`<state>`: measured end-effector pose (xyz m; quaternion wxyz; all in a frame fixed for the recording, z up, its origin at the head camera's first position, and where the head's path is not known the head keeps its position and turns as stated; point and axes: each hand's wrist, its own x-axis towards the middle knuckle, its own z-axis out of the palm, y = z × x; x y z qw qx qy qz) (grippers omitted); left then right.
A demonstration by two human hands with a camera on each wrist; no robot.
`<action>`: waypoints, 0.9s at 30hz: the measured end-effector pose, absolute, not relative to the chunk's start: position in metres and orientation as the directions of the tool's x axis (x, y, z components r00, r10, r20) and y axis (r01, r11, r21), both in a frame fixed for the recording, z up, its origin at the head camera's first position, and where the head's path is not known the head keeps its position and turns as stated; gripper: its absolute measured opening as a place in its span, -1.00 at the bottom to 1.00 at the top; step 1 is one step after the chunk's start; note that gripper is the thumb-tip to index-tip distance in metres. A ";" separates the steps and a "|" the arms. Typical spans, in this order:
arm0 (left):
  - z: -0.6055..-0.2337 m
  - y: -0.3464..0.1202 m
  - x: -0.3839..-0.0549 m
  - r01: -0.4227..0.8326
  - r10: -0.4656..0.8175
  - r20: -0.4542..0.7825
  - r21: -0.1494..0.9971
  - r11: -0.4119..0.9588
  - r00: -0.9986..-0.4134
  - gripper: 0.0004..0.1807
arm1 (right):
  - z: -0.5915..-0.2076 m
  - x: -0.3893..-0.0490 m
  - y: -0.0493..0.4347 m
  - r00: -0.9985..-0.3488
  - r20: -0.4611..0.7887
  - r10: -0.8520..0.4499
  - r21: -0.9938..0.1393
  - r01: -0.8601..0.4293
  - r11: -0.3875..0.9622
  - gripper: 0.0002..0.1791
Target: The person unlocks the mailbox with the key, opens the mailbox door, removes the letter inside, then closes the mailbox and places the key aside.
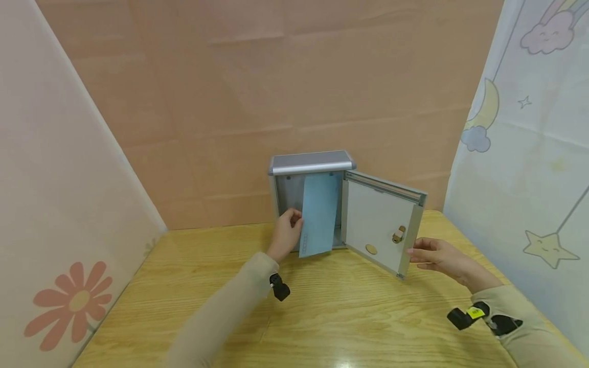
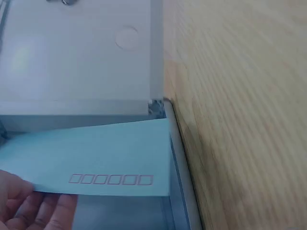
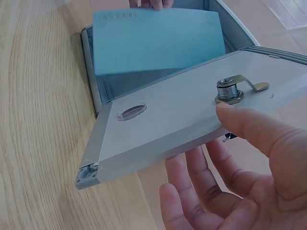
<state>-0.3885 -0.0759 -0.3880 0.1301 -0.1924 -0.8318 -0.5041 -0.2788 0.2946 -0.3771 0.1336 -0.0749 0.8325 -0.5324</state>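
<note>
A grey metal mailbox [image 1: 313, 162] stands at the back of the table with its door [image 1: 375, 220] swung out to the right. My left hand [image 1: 287, 235] pinches the left edge of a light blue envelope [image 1: 318, 214], which stands upright in front of the box's interior. Small red squares [image 2: 110, 179] run along one end of the envelope in the left wrist view. At the door's free edge, my right hand [image 1: 442, 258] holds it, thumb on the inner face and fingers behind. A cam lock [image 3: 230, 91] sits near that thumb, and a round hole [image 3: 132, 111] lies lower on the door.
The wooden table [image 1: 221, 291] extends before the mailbox. An orange-brown backdrop [image 1: 276, 92] rises behind it. Patterned side panels stand at the left, with a flower [image 1: 79, 301], and at the right, with a star [image 1: 549, 248].
</note>
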 end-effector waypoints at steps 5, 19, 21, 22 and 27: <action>-0.390 -0.095 -0.359 0.374 0.256 0.295 0.852 0.365 -0.921 -0.92 | -0.376 -0.279 0.295 -0.948 -0.147 -0.282 -0.906 0.014 0.423 -0.38; -0.344 -0.186 -0.336 0.103 0.219 0.209 0.904 -0.415 -0.953 -0.84 | -0.374 -0.279 0.296 -0.947 -0.137 -0.291 -0.893 -0.008 0.449 -0.39; -0.340 -0.203 -0.341 0.098 0.177 0.209 0.865 -0.491 -0.962 -0.81 | -0.374 -0.279 0.296 -0.947 -0.138 -0.291 -0.896 -0.006 0.444 -0.38; -0.340 -0.211 -0.345 0.085 0.161 0.196 0.850 -0.520 -0.967 -0.79 | -0.374 -0.279 0.296 -0.947 -0.139 -0.290 -0.897 -0.004 0.441 -0.37; -0.353 -0.243 -0.361 -0.111 0.192 0.012 0.780 -0.616 -0.981 -0.79 | -0.377 -0.281 0.297 -0.946 -0.139 -0.294 -0.903 -0.002 0.430 -0.36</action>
